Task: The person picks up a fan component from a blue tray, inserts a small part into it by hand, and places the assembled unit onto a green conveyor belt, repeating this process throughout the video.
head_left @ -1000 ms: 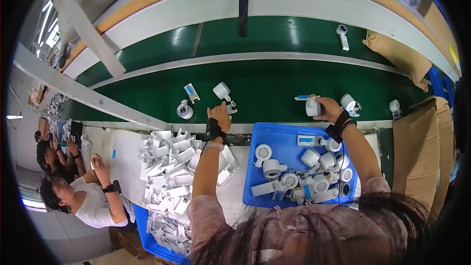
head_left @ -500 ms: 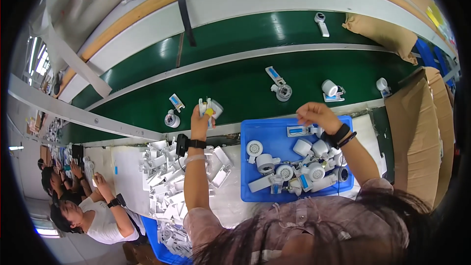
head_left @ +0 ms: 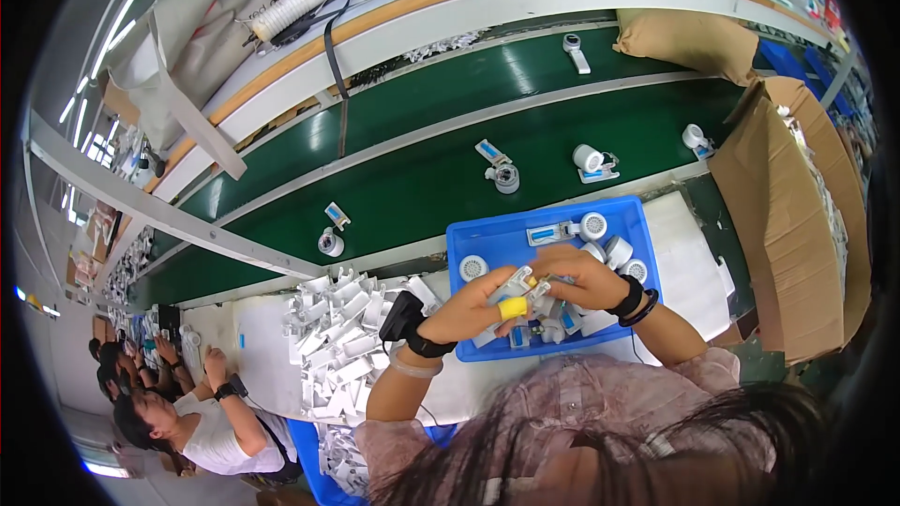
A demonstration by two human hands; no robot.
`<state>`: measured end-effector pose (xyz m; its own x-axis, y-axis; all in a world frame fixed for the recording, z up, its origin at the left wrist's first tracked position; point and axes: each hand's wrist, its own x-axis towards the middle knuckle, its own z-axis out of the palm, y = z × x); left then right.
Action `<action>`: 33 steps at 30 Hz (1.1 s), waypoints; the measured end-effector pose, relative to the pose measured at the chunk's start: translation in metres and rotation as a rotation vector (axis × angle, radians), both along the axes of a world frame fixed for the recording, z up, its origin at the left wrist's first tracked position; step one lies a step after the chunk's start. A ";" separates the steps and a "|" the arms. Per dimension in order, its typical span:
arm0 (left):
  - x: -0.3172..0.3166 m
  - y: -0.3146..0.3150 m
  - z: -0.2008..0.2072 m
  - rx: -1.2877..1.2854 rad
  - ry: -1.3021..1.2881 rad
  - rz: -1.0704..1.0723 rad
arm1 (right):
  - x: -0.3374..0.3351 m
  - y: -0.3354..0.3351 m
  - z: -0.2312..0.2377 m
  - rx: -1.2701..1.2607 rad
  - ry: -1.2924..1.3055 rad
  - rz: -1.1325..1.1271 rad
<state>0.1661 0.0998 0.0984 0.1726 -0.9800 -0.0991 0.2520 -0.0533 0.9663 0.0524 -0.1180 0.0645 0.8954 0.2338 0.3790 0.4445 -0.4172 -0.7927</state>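
My left hand (head_left: 469,312), a yellow wrap on one finger, is closed on the white handle part (head_left: 521,279) of what looks like a small handheld fan. My right hand (head_left: 583,279) meets it from the other side, with bent fingers at the same part; its fingertips are partly hidden. Both hands are above a blue tray (head_left: 454,253) of white fan units with round grilled heads. One grilled head (head_left: 473,268) lies at the tray's left side, and a handle with a blue battery (head_left: 551,233) lies near its far edge.
Left of the tray is a heap of white plastic shells (head_left: 342,333). Opened units, such as one (head_left: 504,177), lie on the green conveyor belt (head_left: 412,189) beyond. A cardboard box (head_left: 787,215) stands at right. At far left, another person (head_left: 225,422) works.
My left hand has come back from the belt to the tray with the white part. My right hand has moved down and left to meet it. The view has shifted.
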 end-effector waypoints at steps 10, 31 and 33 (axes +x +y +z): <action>-0.028 -0.002 0.027 0.237 -0.325 -0.345 | -0.080 0.004 0.007 0.372 0.234 0.044; -0.111 -0.024 -0.034 -0.044 0.041 0.487 | -0.100 0.031 -0.008 0.005 -0.317 -0.671; -0.112 -0.027 -0.035 0.008 0.073 0.494 | -0.101 0.033 -0.007 0.074 -0.262 -0.668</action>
<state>0.0546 0.0724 0.0636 0.6081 -0.7823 -0.1351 0.3157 0.0822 0.9453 -0.0489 -0.0846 0.0578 0.7156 -0.3663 0.5947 0.2930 -0.6154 -0.7317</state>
